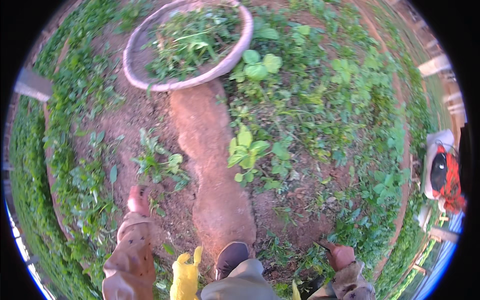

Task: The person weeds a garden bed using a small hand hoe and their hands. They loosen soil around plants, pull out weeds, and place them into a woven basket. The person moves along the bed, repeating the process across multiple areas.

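Note:
My left hand (138, 200) is low over the bare soil at the left, its fingers curled beside small green plants (159, 161); whether it grips anything is hidden. On the right, my right hand (341, 255) reaches down near the soil by some low weeds (311, 260). A thin dark thing shows at its fingers, too blurred to name. Between the hands runs a narrow earthen path (221, 187), with my dark shoe (232, 257) on it. At the path's far end stands a round basin (129, 62) with a pale rim, heaped with pulled greenery (195, 41).
Leafy plants (300, 112) cover the bed right of the path. A yellow cloth-like thing (184, 277) hangs near my legs. Posts (33, 84) stand at the far left and right (435, 65). A red and black item (448, 180) lies at the right edge.

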`<action>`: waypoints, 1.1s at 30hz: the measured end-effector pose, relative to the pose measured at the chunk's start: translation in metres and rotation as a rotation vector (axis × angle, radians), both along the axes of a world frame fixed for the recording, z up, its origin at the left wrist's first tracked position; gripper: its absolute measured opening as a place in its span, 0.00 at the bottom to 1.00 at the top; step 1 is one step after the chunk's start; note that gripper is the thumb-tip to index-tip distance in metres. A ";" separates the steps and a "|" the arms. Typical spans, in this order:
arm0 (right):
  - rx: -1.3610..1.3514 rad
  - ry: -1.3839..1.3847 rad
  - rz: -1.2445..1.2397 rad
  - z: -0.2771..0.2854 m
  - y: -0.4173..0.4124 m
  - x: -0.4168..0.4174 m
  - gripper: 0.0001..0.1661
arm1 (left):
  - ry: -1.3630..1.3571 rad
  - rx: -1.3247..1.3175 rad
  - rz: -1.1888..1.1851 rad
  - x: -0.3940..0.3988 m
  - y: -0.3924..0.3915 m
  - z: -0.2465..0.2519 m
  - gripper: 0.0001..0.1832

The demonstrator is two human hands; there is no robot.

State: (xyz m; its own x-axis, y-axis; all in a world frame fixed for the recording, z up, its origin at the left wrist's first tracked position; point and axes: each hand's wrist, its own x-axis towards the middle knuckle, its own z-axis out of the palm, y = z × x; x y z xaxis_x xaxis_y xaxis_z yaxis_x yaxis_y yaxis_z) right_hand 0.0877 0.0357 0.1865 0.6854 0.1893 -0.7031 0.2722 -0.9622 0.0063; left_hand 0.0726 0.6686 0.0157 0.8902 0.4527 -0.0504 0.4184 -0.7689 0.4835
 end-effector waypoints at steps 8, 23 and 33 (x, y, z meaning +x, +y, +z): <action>-0.018 -0.008 -0.041 0.007 0.007 -0.006 0.10 | -0.392 -0.333 -0.040 0.222 -0.017 0.106 0.09; -0.049 0.058 -0.185 0.025 0.014 -0.012 0.06 | -0.469 -0.363 -0.725 0.249 -0.183 0.098 0.06; -0.024 0.038 -0.381 0.103 -0.004 0.081 0.12 | -0.253 -0.530 -1.058 0.166 -0.231 0.064 0.05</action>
State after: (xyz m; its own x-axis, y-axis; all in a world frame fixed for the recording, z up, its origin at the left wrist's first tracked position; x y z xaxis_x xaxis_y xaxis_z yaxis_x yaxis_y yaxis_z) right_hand 0.1688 0.0321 0.2898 0.6769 -0.0907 -0.7304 -0.1047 -0.9942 0.0264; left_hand 0.2384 0.4371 0.0799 0.8194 -0.5293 0.2201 -0.4495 -0.3550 0.8197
